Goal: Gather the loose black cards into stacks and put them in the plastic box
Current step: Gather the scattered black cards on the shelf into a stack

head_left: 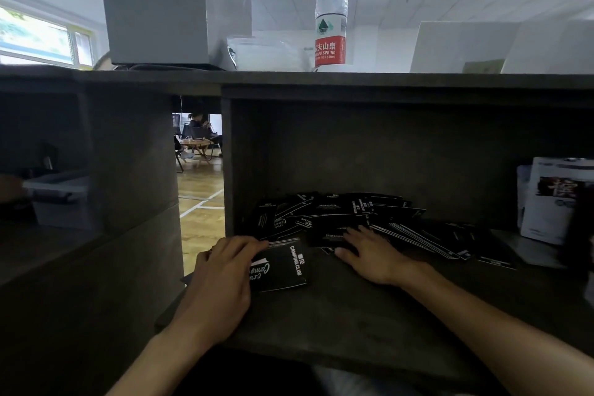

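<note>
A heap of loose black cards (340,212) with white print lies spread across the dark shelf (353,315), fanning out to the right. My left hand (221,273) grips a small squared stack of black cards (283,267) by its left edge, fingers curled over the top. My right hand (369,251) lies flat on the near edge of the loose heap, fingers straight and spread. A clear plastic box (61,199) stands in the compartment to the left, beyond a dark divider.
White leaflets (553,199) lean at the shelf's right end. On the ledge above stand a red-capped water bottle (331,13), a grey box (157,3) and a clear container (266,51). A gap left of the shelf shows a wooden floor.
</note>
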`<state>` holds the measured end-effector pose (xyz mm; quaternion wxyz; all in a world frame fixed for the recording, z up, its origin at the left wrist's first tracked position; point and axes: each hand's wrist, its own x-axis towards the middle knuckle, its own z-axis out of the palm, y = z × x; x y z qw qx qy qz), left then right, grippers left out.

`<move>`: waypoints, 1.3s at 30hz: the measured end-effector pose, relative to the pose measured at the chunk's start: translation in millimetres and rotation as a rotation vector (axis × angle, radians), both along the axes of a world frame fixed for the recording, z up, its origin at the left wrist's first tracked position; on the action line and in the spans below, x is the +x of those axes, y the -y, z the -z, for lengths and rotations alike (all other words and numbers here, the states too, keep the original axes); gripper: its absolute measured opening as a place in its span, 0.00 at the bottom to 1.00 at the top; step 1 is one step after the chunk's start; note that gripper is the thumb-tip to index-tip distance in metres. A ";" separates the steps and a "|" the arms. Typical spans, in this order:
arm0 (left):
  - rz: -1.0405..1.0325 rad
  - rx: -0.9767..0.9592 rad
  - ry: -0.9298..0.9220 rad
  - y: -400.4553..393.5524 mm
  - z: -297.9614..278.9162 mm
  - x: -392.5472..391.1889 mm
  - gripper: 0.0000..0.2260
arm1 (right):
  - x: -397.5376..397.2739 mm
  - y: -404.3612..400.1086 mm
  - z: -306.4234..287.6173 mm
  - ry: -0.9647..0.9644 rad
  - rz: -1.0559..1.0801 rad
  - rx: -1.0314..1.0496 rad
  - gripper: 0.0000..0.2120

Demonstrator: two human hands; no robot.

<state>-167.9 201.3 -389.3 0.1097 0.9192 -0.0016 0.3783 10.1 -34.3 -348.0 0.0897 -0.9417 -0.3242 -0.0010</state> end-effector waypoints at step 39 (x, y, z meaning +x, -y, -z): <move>-0.031 0.003 0.013 1.5 -2.2 -3.2 0.20 | -10.7 6.0 4.6 0.001 -0.038 0.016 0.30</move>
